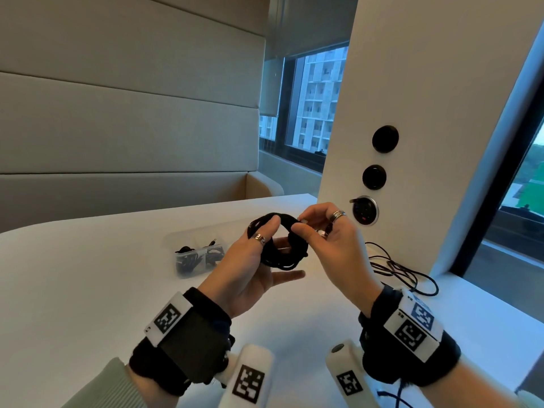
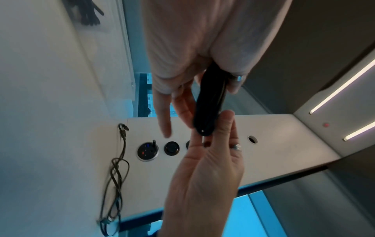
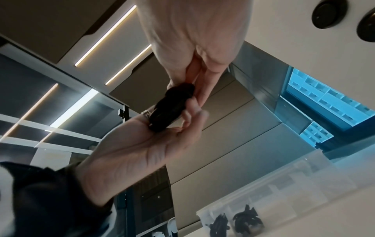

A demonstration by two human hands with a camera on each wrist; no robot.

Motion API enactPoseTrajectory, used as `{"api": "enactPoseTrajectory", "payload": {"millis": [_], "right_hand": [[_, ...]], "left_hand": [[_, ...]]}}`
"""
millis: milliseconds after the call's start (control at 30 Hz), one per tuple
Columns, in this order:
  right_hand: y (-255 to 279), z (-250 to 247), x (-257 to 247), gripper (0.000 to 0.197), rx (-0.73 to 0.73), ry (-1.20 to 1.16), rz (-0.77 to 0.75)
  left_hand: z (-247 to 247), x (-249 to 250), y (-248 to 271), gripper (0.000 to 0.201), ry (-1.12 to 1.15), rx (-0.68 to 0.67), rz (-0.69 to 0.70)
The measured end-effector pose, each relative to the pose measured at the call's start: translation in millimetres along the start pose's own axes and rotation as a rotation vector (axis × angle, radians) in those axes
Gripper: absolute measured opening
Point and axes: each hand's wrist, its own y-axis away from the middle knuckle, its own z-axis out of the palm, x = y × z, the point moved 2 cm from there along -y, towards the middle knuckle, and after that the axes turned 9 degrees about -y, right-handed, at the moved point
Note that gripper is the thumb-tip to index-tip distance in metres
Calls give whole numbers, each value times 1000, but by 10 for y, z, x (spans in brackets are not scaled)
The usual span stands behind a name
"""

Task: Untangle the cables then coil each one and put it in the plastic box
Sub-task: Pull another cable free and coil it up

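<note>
A black cable wound into a coil [image 1: 282, 254] hangs above the white table [image 1: 88, 290]. My left hand [image 1: 256, 260] holds it from the left, thumb over the top of the loop and fingers beneath. My right hand [image 1: 301, 226] pinches the coil's upper right between thumb and forefinger. In the left wrist view the coil [image 2: 211, 102] shows edge-on between both hands. The right wrist view also has the coil [image 3: 172, 109] edge-on. The clear plastic box [image 1: 197, 254] stands on the table left of the hands, with black coiled cables inside. A loose black cable [image 1: 397, 269] lies on the table to the right.
A white pillar [image 1: 412, 113] with round sockets [image 1: 365, 213] rises at the table's right, just behind the hands. A padded bench back [image 1: 117, 128] runs behind the table. Windows sit to the right and behind.
</note>
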Motion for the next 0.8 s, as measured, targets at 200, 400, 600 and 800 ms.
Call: {"api": "enactPoseTrajectory", "payload": {"millis": [200,400,600,800], "right_hand": [[65,61,-37,28,-49,45,-77],[62,23,-147,15,-96,331,-251],[73,54,-180,13,-203,366,-235],[138,144,-186,10,-221,422,-215]], "left_hand": [[-54,74,16,47,52,-10,3],[-47,80,32,56,-117,-89,-36],[54,7,39,58,-170,-79,-29],[36,-24,10,50,-259,117,91]]}}
